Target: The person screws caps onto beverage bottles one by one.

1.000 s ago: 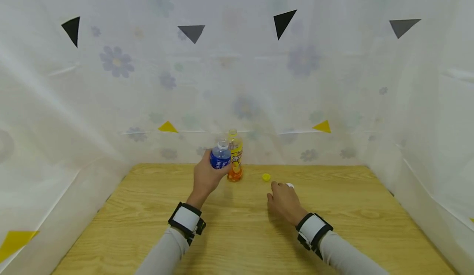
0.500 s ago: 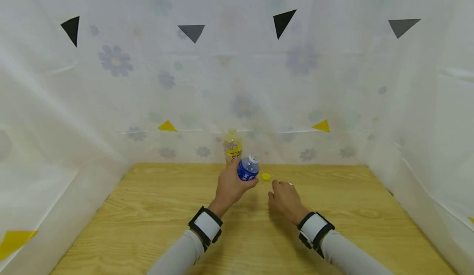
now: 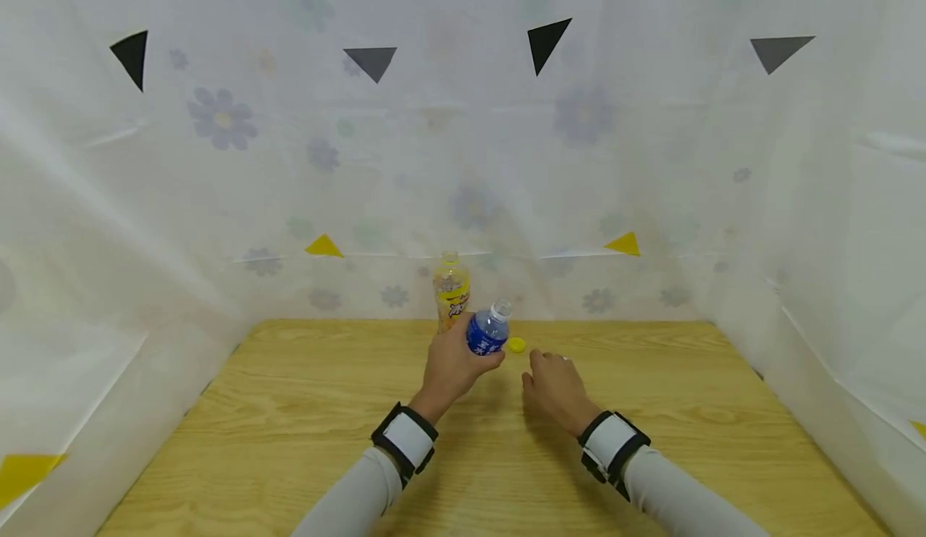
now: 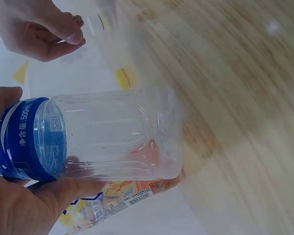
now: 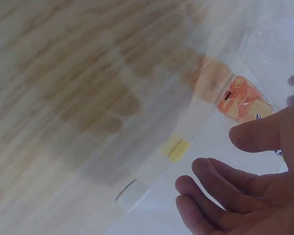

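Head view: the left hand (image 3: 454,366) curls round the uncapped blue-labelled bottle (image 3: 487,333), tilted before the yellow-labelled bottle (image 3: 452,286); the right hand (image 3: 559,388), loosely bent, holds nothing near the yellow cap (image 3: 517,345) and white cap (image 4: 95,23). The step looks like positioning the held bottle; the next move probably calls for a steady grip. Compared with one second ago, that bottle is farther right; the right hand has barely moved.

A white floral curtain (image 3: 405,175) hangs in front of me behind the wood-grain table (image 3: 275,424), black triangles (image 3: 547,43) and grey triangles (image 3: 372,63) along its upper part, yellow triangles (image 3: 325,247) lower down; pale light (image 3: 79,174) streaks the creased sheeting (image 3: 79,304) on my left.
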### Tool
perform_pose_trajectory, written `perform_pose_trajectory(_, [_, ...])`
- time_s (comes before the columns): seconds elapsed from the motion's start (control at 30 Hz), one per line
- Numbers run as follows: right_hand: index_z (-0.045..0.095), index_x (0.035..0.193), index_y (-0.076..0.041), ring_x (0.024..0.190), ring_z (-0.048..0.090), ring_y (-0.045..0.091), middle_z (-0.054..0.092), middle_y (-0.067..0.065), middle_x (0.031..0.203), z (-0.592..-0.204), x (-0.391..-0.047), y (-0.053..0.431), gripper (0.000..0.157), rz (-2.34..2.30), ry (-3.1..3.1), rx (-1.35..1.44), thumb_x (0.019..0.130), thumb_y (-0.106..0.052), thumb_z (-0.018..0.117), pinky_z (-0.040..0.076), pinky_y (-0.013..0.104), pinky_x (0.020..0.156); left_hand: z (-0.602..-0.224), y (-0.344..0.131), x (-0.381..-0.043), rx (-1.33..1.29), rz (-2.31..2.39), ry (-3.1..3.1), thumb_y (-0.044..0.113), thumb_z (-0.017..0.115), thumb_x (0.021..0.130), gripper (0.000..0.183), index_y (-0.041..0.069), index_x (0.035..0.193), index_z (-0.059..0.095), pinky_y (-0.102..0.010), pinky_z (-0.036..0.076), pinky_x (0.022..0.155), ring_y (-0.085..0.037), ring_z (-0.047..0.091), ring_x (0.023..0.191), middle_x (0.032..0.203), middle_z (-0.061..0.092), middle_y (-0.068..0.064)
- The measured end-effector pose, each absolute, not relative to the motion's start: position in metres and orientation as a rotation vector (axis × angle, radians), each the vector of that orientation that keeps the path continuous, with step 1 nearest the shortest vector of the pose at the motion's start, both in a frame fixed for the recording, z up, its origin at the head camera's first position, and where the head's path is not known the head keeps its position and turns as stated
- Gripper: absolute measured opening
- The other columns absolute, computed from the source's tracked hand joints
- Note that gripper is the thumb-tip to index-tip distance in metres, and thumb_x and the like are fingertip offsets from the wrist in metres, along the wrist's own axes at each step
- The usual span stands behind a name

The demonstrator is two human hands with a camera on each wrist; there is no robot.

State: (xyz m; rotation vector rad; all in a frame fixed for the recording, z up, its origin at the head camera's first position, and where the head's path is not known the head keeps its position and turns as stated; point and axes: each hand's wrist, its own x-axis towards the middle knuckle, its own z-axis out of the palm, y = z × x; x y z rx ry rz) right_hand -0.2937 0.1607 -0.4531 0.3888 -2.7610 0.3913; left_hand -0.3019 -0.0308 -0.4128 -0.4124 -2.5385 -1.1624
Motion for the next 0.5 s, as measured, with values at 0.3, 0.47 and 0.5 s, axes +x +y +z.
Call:
perform_pose_trajectory(0.3, [0.058, 0.114, 0.012, 0.072, 0.064, 0.032, 0.067, 0.026, 0.093, -0.398, -0.326, 0.175, 0.029, 0.606, -2.856, 0.251, 0.101, -0.014, 0.055, 0.055, 0.046, 0.068, -0.412, -0.032, -0.303, -0.436, -1.131, -2.524, 0.036, 0.087, 0.077, 0.066, 0.013, 0.133, 0.06, -0.044, 0.058, 0.082, -0.027, 0.072, 0.1, 0.115, 0.073, -0.01])
perform_pose_trajectory(0.47, [0.053, 0.122, 0.018, 0.087, 0.065, 0.046, 0.063, 0.036, 0.103, -0.384, -0.344, 0.19, 0.039, 0.596, -2.865, 0.174, 0.102, -0.015, 0.05, 0.055, 0.054, 0.079, -0.41, -0.032, -0.302, -0.415, -1.136, -2.532, 0.034, 0.088, 0.077, 0.066, 0.013, 0.133, 0.061, -0.044, 0.057, 0.085, -0.027, 0.071, 0.103, 0.117, 0.073, -0.01])
perform_pose_trajectory(0.5, [0.052, 0.123, 0.02, 0.093, 0.064, 0.049, 0.062, 0.038, 0.107, -0.385, -0.347, 0.193, 0.041, 0.591, -2.884, 0.153, 0.102, -0.016, 0.052, 0.054, 0.055, 0.082, -0.41, -0.032, -0.302, -0.409, -1.138, -2.531, 0.034, 0.088, 0.077, 0.066, 0.013, 0.133, 0.061, -0.045, 0.057, 0.085, -0.027, 0.071, 0.103, 0.117, 0.073, -0.011])
